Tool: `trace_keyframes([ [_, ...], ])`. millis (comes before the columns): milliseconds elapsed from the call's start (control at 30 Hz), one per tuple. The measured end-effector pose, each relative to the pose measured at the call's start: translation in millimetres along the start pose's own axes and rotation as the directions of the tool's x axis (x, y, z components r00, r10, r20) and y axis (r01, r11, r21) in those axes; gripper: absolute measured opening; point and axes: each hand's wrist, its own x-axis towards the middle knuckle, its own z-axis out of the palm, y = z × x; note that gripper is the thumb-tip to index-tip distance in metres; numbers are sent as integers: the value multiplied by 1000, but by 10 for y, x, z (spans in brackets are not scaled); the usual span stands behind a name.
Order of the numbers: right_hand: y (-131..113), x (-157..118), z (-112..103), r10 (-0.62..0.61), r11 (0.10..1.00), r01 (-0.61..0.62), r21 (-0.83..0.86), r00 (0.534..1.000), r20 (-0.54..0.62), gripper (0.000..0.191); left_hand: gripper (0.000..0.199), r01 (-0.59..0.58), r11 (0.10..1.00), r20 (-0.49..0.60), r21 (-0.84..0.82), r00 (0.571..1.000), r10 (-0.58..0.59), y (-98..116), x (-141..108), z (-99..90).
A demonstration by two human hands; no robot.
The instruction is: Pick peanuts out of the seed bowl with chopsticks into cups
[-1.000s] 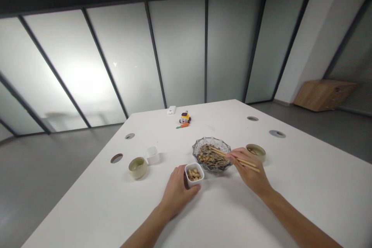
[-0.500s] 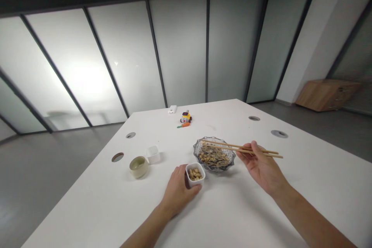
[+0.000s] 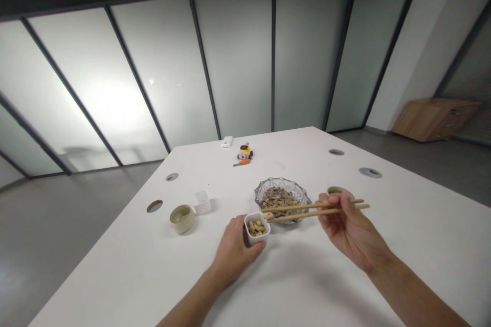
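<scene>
My left hand point(image 3: 238, 242) is wrapped round a small white square cup point(image 3: 258, 240) that stands on the table. Several peanuts point(image 3: 256, 227) in their shells lie inside it. In my right hand point(image 3: 347, 222) is a pair of wooden chopsticks point(image 3: 303, 210), pointing left. Their tips pinch a peanut point(image 3: 268, 215) beside the cup's right rim. Under the chopsticks sits a scalloped glass bowl point(image 3: 264, 190), holding a heap of striped sunflower seeds point(image 3: 280, 197) with what look like some peanuts mixed in.
Left of my left hand stand a beige round cup point(image 3: 182, 222) and another white square cup point(image 3: 202, 204). A round cup point(image 3: 337, 190) is partly hidden behind my right hand. Farther back lie a toy carrot point(image 3: 242, 162), a yellow toy vehicle point(image 3: 244, 152) and a white box-like device point(image 3: 227, 141).
My right hand has brought the chopstick tips from the glass bowl's far left side down towards me to the white cup's rim, carrying a peanut. My left hand keeps its hold.
</scene>
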Motion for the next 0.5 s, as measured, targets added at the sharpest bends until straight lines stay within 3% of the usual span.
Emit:
trace_keyframes([
  [500, -12, -34, 31, -3, 1000, 1, 19, 996, 91, 27, 46, -29, 999, -7, -14, 1000, 29, -71, -10, 24],
])
